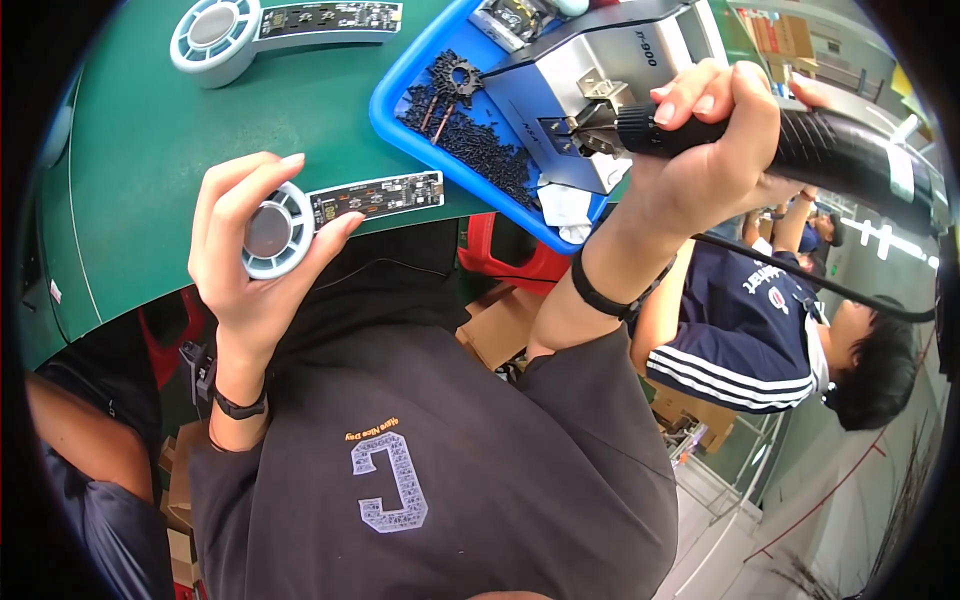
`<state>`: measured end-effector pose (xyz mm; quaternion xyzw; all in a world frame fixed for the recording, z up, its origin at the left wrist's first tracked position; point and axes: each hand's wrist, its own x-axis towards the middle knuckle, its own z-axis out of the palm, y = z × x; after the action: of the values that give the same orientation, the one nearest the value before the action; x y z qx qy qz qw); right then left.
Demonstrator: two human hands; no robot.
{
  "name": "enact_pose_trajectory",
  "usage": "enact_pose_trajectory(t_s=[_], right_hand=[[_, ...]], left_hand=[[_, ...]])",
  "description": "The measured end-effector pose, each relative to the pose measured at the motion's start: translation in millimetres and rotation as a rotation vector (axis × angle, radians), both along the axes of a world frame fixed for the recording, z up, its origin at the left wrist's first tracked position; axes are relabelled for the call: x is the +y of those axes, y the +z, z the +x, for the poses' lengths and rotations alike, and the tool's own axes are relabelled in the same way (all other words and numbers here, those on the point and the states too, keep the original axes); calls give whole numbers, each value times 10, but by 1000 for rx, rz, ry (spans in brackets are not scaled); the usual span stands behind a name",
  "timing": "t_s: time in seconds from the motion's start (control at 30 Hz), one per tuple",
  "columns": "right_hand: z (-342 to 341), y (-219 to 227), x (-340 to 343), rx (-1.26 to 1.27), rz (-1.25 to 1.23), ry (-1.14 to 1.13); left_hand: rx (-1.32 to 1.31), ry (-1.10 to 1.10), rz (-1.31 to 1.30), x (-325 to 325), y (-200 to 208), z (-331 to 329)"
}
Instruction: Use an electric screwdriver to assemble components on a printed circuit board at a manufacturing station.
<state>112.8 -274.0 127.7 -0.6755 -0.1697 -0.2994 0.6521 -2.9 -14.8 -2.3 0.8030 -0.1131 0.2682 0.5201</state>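
My left hand [232, 262] grips the round head of a handheld fan [275, 236] with a light blue-grey vented rim, thumb and fingers around it. The fan's open handle shows a circuit board [385, 196] and reaches rightward over the green table. My right hand [728, 135] is wrapped round a black electric screwdriver [815, 142]. The screwdriver's front end points left at the metal outlet of a silver screw feeder [650, 48]; I cannot tell whether its tip touches. A second fan [218, 38] lies on the table at the far left, its board also exposed.
A blue bin [392, 125] on the table [150, 150] holds the feeder, many small black parts [480, 160], a black toothed ring [457, 78] and white paper [566, 208]. Red stools [500, 255] and cardboard boxes [508, 325] stand below. A co-worker [745, 310] sits at right; another person's arm [90, 435] is at left.
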Motion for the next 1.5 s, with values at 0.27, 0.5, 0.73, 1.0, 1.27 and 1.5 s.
enact_pose_trajectory(t_s=[0.27,0.5,0.73,1.0,1.27,1.5], right_hand=[[-710,-204,653,-181,264,30],[-967,-135,1167,-119,44,325],[-891,-250,1236,14,-126,441],[-912,-316,1314,53,-99,396],[-851,-354,1352,33,-67,416],[-877,-409,1390,41,-56,392]], left_hand=[[3,-43,-32,68,59,43],[-14,-48,-103,72,-1,70],[6,-79,-108,130,-81,26],[-3,-35,-135,77,-68,41],[-3,-49,-125,87,-54,56],[2,-43,-100,135,-48,43]])
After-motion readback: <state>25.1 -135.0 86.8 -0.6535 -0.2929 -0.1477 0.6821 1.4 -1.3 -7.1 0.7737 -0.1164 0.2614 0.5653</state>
